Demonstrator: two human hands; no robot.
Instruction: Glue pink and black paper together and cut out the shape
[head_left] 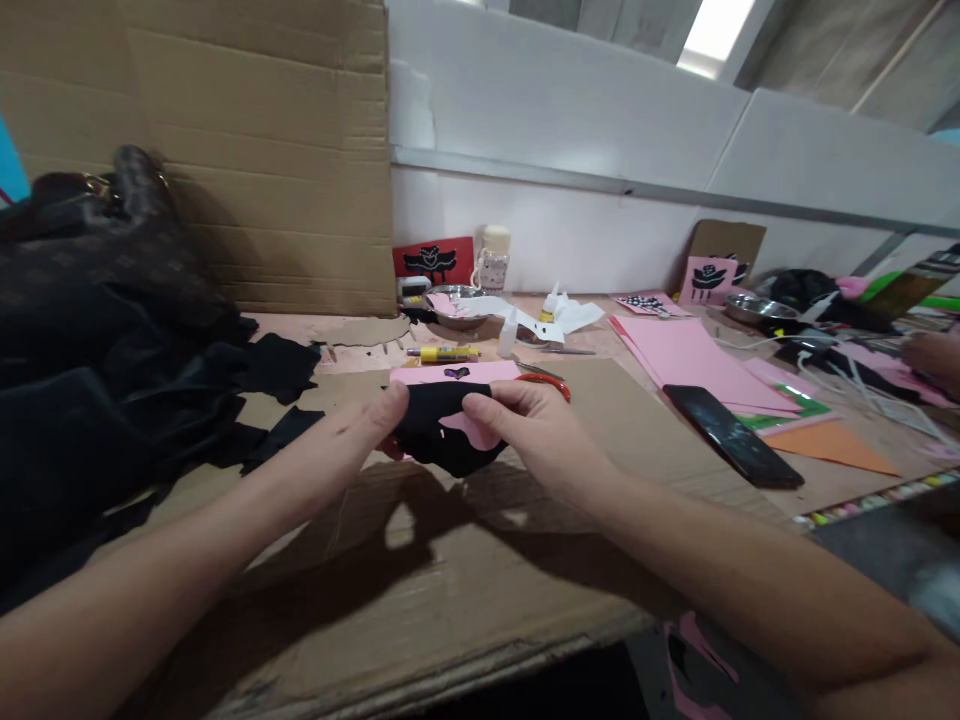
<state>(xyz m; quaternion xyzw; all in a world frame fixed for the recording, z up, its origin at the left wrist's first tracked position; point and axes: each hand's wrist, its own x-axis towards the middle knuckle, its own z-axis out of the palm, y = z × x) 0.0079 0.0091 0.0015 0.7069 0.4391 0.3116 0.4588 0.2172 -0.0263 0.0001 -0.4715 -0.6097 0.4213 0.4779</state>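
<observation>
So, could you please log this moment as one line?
left hand: grips black piece | right hand: grips black piece, pink cut-out | surface: cardboard | nearby: red scissors, phone

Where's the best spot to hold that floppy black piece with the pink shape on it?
By its two ends, pinched from the near side, as the left hand and right hand hold it. The black piece looks thin and limp, its lower edge drooping between them, so a grip at each end likely keeps it spread. Stay off the pink shape.
</observation>
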